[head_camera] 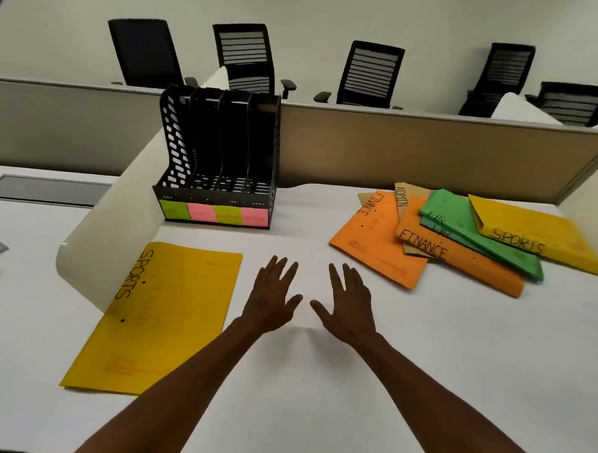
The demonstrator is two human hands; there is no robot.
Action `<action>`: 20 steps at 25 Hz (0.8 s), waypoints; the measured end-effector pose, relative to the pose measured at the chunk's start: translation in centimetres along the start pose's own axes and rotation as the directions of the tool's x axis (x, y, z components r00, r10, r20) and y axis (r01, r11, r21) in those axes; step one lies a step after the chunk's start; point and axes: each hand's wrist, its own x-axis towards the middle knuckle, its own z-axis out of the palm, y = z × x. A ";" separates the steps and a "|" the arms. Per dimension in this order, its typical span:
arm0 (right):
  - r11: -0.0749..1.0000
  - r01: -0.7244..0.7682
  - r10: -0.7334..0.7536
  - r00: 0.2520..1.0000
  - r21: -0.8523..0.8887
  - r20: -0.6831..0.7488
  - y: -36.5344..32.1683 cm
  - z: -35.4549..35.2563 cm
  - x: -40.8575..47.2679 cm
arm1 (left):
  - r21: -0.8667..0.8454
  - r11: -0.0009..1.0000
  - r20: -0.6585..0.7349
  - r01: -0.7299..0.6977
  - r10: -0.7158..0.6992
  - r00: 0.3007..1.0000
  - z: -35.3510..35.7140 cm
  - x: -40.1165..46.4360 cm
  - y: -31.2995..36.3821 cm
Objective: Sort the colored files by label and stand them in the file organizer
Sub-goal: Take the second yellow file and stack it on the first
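lying flat, yellow sports file (156, 319)

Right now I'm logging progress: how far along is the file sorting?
Barely started. The black file organizer shows no files in its slots. One yellow SPORTS file lies apart on the table, which may be a first sorting step. Nothing is in hand: the left hand and right hand are open over the table. The mixed pile of FINANCE, ADMIN, HR and SPORTS files remains.
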 end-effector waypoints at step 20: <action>0.959 -0.259 0.236 0.956 -0.119 -0.176 28.9 -11.8 5.6 | -0.009 0.955 0.136 -0.297 0.296 0.946 10.4 21.7 24.8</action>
